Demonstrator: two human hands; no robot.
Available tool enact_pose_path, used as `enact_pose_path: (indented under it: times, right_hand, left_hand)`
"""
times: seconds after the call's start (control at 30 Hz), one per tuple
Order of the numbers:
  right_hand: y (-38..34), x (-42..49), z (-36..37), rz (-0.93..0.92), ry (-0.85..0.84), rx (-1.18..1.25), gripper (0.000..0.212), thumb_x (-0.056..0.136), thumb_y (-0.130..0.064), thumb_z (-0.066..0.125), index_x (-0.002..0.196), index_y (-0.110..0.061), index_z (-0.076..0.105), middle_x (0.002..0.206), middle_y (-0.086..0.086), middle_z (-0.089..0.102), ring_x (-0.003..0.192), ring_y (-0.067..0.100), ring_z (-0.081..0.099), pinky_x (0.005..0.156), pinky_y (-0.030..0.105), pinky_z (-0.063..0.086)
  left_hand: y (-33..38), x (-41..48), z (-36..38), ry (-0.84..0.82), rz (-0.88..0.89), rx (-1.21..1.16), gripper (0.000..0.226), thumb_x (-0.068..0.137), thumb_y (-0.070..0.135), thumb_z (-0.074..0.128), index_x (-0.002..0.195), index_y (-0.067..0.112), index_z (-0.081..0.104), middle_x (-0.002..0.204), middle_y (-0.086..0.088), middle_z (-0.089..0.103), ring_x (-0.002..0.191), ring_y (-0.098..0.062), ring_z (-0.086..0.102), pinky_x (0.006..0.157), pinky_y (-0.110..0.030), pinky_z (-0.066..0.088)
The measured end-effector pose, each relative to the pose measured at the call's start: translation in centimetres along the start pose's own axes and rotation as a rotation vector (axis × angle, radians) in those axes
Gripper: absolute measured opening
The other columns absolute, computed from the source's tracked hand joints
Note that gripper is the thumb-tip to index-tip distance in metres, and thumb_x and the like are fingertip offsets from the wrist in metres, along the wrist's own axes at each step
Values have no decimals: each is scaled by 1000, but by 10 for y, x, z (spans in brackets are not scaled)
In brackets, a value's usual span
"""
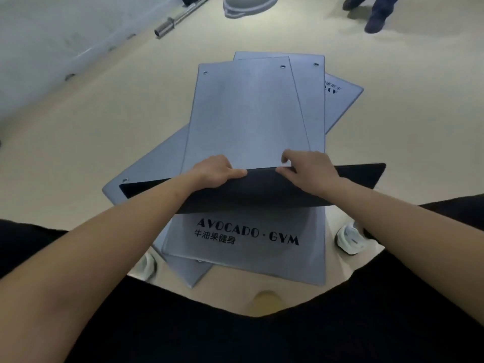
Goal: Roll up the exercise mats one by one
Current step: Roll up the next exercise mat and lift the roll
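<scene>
Forearms at 6 o'clock; left hand (217, 171) and right hand (310, 169) each gripped top mat (246, 113) by its folded-over near edge. First roll barely begun; other mats (243, 247) flat on floor (91, 121), none rolled.

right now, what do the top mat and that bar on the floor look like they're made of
The top mat: probably flexible foam or rubber, matte blue-grey face, dark underside; its near edge bends upward where the left hand and right hand grip it. The bar: likely steel, polished chrome-like finish, judging by its bright highlights.
</scene>
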State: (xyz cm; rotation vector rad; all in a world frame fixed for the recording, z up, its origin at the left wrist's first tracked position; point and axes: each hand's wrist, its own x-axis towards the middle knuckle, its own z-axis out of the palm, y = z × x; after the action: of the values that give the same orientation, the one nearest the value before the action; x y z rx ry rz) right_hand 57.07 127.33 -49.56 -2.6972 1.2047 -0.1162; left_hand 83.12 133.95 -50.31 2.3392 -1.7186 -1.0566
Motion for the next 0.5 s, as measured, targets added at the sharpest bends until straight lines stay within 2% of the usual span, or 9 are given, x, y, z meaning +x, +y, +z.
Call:
enact_pose_path:
  times: [0.1, 0.17, 0.27, 0.33, 0.4, 0.5]
  right_hand:
    - [-3, -1, 35, -180, 105, -164, 53, 95, -57, 60, 130, -17, 59, 118, 8, 64, 105, 30, 59, 92, 45, 47]
    - [-6, -1, 59, -236, 69, -251, 70, 88, -67, 60, 137, -17, 54, 131, 12, 58, 119, 34, 53, 103, 50, 43]
    - [-4, 2, 87, -218, -40, -294, 103, 77, -80, 62, 152, -14, 38, 151, 18, 42, 142, 42, 36, 120, 63, 25]
    - [4, 9, 102, -228, -107, -345, 121, 71, -85, 63, 159, -12, 25, 158, 22, 32, 150, 46, 25, 121, 69, 16]
    - [12, 15, 116, -259, -157, -382, 131, 67, -86, 65, 163, -11, 16, 161, 25, 25, 151, 49, 20, 121, 71, 13]
    - [19, 20, 136, -297, -198, -383, 134, 66, -83, 70, 163, -10, 14, 156, 29, 29, 146, 49, 28, 120, 68, 20]
  left_hand:
    - [-12, 14, 13, -18, -35, -87, 60, 94, 66, 61, 72, 10, 67, 69, -8, 64, 67, -26, 61, 67, -35, 42]
    - [-22, 22, 16, -25, -37, -135, 59, 96, 60, 62, 68, 9, 68, 66, -6, 64, 64, -25, 60, 65, -34, 41]
    - [-34, 35, 18, -37, -31, -186, 58, 96, 58, 63, 69, 8, 72, 63, -2, 67, 61, -23, 62, 65, -33, 43]
    - [-42, 43, 21, -47, -15, -190, 57, 97, 58, 63, 66, 11, 73, 59, -1, 67, 58, -20, 62, 62, -33, 43]
    - [-51, 48, 29, -53, 1, -188, 60, 97, 60, 61, 72, 7, 77, 66, -10, 71, 60, -23, 64, 65, -36, 46]
    - [-65, 53, 51, -44, 22, -133, 65, 97, 64, 56, 78, 6, 78, 69, -15, 69, 64, -26, 64, 66, -39, 48]
